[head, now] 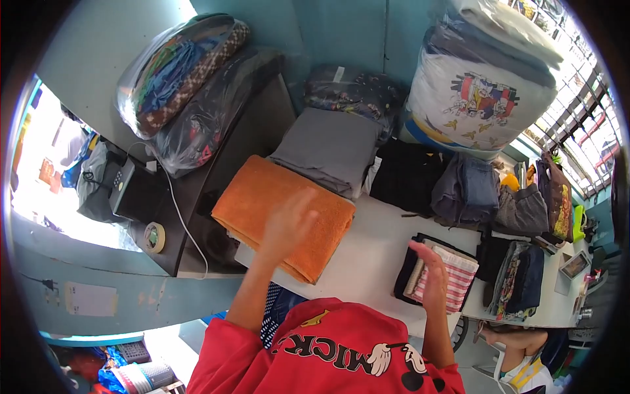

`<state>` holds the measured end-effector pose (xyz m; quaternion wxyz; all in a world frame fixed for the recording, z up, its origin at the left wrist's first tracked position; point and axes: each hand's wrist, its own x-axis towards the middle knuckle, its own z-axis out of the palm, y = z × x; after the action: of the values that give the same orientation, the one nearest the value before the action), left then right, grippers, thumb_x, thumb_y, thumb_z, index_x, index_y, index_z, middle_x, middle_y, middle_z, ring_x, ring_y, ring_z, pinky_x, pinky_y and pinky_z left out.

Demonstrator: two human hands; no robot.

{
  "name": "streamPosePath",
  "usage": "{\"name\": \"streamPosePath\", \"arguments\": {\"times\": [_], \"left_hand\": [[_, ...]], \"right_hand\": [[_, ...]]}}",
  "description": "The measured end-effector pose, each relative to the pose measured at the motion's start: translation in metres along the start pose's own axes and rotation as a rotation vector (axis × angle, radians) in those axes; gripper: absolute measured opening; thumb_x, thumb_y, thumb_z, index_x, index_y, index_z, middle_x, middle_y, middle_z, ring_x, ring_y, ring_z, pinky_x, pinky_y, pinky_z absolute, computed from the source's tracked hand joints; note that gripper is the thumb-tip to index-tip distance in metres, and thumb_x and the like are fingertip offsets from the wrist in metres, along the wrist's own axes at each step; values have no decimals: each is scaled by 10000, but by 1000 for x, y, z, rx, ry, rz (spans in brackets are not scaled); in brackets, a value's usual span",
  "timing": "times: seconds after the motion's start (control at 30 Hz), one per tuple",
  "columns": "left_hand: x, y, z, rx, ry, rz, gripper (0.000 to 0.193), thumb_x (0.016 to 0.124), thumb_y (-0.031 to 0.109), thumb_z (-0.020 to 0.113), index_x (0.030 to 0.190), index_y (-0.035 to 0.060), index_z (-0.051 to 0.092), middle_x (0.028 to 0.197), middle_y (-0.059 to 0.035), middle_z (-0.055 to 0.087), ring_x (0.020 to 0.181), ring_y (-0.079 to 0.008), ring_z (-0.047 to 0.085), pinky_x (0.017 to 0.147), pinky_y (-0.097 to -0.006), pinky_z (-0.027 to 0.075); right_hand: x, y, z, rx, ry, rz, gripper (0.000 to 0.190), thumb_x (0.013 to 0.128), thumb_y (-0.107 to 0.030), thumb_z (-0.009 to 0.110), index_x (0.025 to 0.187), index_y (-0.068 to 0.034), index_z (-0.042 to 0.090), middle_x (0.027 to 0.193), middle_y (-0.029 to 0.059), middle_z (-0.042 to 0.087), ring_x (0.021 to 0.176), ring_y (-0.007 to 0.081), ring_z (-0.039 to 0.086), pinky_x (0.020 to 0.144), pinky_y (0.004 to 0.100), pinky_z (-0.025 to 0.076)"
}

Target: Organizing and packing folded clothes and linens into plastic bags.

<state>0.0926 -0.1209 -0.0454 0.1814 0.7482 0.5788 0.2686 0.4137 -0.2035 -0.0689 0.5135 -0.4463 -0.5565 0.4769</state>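
Note:
My left hand [294,216], blurred, is spread over a folded orange towel [246,194] at the left of the white table [362,246]; whether it touches the towel I cannot tell. At the right, my right hand [433,273] is held with its fingers apart beside a small stack of folded cloths. A red-and-white striped cloth [457,276] tops that stack, with dark fabric [407,276] below. Behind the towel lies a folded grey cloth [330,147]. Neither hand grips anything.
Folded black clothes [406,177], denim [465,187] and other garments line the table's back and right. Plastic-bagged textiles [184,79] stand on a dark cabinet at left, near a tape roll [154,237] and white cable [177,212]. Another person's bare legs [517,344] show at lower right.

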Motion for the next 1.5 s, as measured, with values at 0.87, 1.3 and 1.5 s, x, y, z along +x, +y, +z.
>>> {"name": "streamPosePath", "arguments": {"times": [0.87,1.3,1.5], "left_hand": [[-35,-125,20,287,122,-184,541,844,316,542,1331,104,437,1468,-122,281,1361,-306,226,1104,-497,68],[-34,-124,20,275,114,-220,547,825,310,553,1319,103,442,1462,-130,288,1358,-312,233,1100,-503,77],[-32,-123,20,293,127,-206,552,825,304,555,1325,105,433,1464,-125,284,1360,-307,226,1102,-497,77]], "right_hand": [[246,121,125,-165,153,458,698,850,-580,481,1335,-85,396,1303,132,458,1191,252,433,927,428,368],[232,140,144,695,146,807,904,769,-483,682,1407,-26,234,1406,146,345,1262,266,379,1062,408,288],[256,135,158,943,103,765,657,772,-261,719,1295,-32,393,1297,140,480,1180,276,482,1025,413,376]]}}
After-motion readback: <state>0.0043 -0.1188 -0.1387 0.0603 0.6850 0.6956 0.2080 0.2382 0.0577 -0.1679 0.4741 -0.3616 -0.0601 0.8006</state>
